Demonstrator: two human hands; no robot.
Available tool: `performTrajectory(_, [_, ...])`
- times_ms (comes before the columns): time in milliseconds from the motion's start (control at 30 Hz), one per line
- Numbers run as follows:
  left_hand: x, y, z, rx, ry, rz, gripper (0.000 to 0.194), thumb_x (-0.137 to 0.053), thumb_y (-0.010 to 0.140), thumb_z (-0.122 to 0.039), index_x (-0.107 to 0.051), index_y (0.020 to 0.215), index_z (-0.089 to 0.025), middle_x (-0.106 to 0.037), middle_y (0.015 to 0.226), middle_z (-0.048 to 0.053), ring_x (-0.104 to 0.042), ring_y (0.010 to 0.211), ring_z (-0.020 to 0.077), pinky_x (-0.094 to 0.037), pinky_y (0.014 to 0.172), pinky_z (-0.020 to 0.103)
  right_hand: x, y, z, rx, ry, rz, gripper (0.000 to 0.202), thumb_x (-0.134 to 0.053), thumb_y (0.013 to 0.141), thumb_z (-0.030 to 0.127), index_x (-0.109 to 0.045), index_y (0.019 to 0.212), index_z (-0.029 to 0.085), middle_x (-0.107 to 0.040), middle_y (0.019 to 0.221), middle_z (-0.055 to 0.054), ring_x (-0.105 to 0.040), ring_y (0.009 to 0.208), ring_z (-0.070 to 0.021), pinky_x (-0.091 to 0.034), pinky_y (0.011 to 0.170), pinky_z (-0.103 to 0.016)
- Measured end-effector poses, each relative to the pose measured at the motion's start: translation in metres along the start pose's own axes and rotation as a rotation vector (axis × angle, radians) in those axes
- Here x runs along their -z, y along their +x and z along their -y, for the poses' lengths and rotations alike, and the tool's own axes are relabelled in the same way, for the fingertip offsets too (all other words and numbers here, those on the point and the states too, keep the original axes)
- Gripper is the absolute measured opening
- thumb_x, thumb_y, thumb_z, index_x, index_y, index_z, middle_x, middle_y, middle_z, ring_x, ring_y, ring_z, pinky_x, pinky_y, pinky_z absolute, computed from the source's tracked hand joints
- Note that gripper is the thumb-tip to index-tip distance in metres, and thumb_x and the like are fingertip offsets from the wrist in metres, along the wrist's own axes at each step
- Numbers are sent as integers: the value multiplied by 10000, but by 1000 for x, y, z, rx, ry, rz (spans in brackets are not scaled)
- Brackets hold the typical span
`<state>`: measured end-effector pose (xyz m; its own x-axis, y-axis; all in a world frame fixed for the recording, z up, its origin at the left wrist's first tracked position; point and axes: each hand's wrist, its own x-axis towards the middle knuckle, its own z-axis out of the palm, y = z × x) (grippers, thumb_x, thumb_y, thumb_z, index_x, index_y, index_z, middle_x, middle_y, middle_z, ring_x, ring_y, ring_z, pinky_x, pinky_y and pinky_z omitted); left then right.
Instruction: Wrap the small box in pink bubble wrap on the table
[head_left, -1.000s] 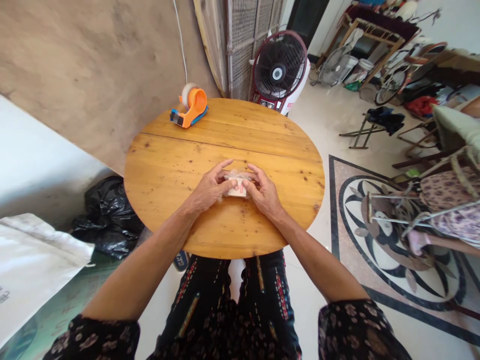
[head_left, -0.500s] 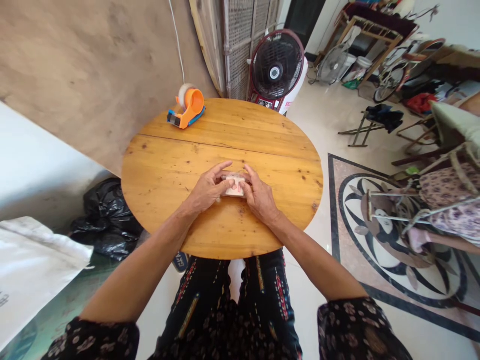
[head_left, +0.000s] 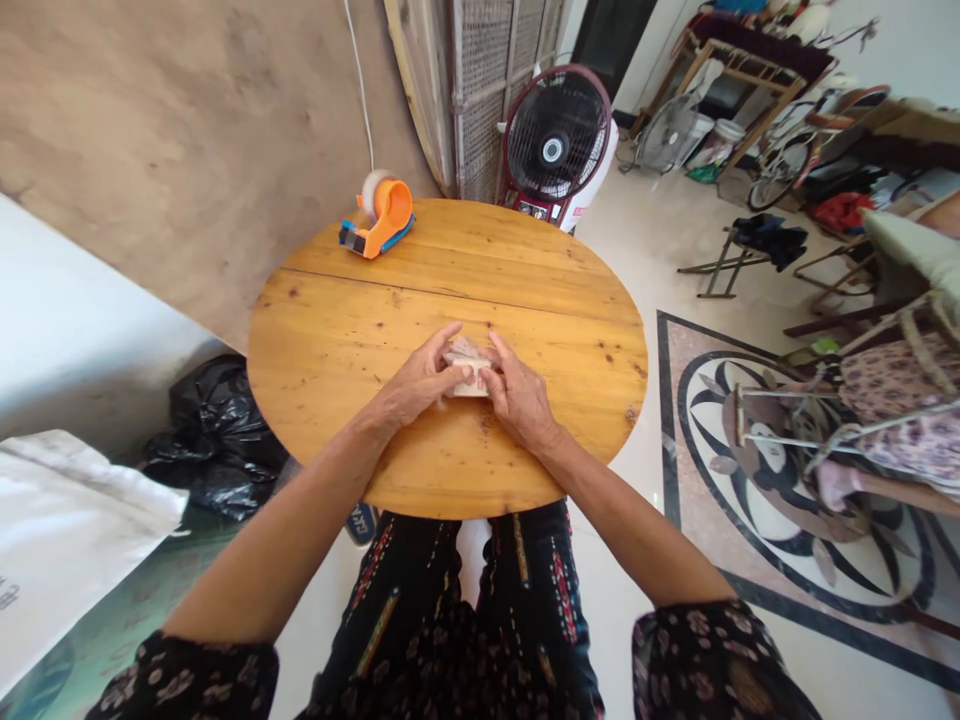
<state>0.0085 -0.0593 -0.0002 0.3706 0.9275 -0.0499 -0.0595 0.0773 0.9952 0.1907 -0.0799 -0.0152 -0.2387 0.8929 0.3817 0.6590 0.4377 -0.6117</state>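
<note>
Both hands met at the middle of a round wooden surface (head_left: 337, 330), closed around a small pale packet (head_left: 466, 362) with red print and a crinkled clear wrapper. The left hand (head_left: 415, 385) pinched the packet's left end between thumb and fingers, its forefinger stretched out over the top. The right hand (head_left: 519, 398) gripped the right end the same way, thumb pressed in toward the middle. Each grip was nearly shut on the packet, so only a thin strip of it showed between the fingers. The packet lay low, touching or just above the wood, which seemed to steady it while the two hands worked on the wrapper from opposite ends; what lay inside could not be told.

Well apart, at the far left edge of the surface, an orange tape holder (head_left: 379, 220) with a roll of pale tape sat untouched. Beyond the far edge stood a dark fan (head_left: 556, 150) on the floor. Below the surface to the left lay a black bag (head_left: 214, 430)
</note>
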Motion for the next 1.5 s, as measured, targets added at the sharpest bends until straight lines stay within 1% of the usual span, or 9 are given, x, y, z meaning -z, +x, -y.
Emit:
performTrajectory(233, [0, 0, -3, -16, -13, 37, 978, -739, 746, -315, -207, 1548, -145, -599, 1314, 158, -640, 1054, 226, -506, 878, 328, 0, 1, 0, -24, -12, -9, 543, -408, 980, 393, -355, 1498, 239, -665, 1299, -87, -641, 1158, -282, -492, 1017, -471])
performTrajectory(367, [1, 1, -2, -25, -34, 28, 959, -745, 745, -301, -231, 1538, -138, -601, 1327, 180, -641, 1086, 235, -509, 905, 344, 1, 2, 1, -39, 17, -28, 529, -421, 977, 398, -370, 1484, 256, -593, 1391, -90, -619, 1187, -274, -482, 1029, -470])
performTrajectory(467, [1, 1, -1, -16, -41, 30, 943, -746, 748, -302, -247, 1532, -143, -588, 1351, 182, -636, 1104, 238, -501, 935, 357, 2, 2, 0, -43, 24, -42, 547, -452, 963, 399, -374, 1480, 239, -594, 1377, -110, -617, 1174, -284, -463, 1036, -497])
performTrajectory(700, [0, -1, -3, -7, -11, 33, 919, -734, 767, -336, -262, 1530, -140, -579, 1358, 173, -623, 1116, 249, -498, 918, 356, 0, 2, -4, 22, 6, -88, 537, -469, 961, 375, -392, 1469, 216, -685, 1247, -100, -619, 1162, -277, -454, 1031, -477])
performTrajectory(833, [1, 0, -2, -15, 13, 46, 927, -731, 769, -358, -262, 1535, -131, -574, 1353, 173, -616, 1113, 265, -502, 873, 351, 0, 1, -4, 71, -55, -70, 522, -420, 980, 374, -401, 1466, 184, -691, 1235, -122, -634, 1134, -287, -453, 1003, -477])
performTrajectory(1067, [3, 0, 0, 9, 23, 59, 906, -734, 770, -361, -279, 1526, -154, -616, 1275, 143, -638, 988, 212, -497, 789, 301, 5, 0, 0, 97, -40, -110, 506, -458, 969, 338, -396, 1449, 189, -650, 1311, -123, -652, 1128, -246, -437, 1005, -445])
performTrajectory(1167, [3, 0, 0, 16, 8, 65, 911, -740, 767, -368, -284, 1523, -145, -626, 1251, 139, -632, 1017, 220, -492, 833, 315, 7, 1, 1, 91, -14, -130, 471, -488, 955, 351, -454, 1399, 196, -660, 1287, -119, -648, 1131, -243, -434, 1014, -450])
performTrajectory(1267, [2, 0, -1, 6, 24, 71, 914, -740, 766, -381, -289, 1520, -128, -617, 1270, 148, -618, 1057, 235, -485, 882, 341, 8, 4, 1, 111, -27, -119, 398, -503, 942, 349, -538, 1316, 216, -639, 1316, -110, -588, 1229, -252, -429, 1031, -456])
performTrajectory(1500, [-1, -1, -2, -27, 113, 108, 882, -705, 787, -411, -299, 1517, -128, -643, 1229, 148, -626, 1037, 252, -497, 856, 364, 8, 9, 0, 130, -34, -147, 281, -545, 935, 325, -648, 1181, 238, -636, 1319, -89, -584, 1231, -248, -448, 1022, -453])
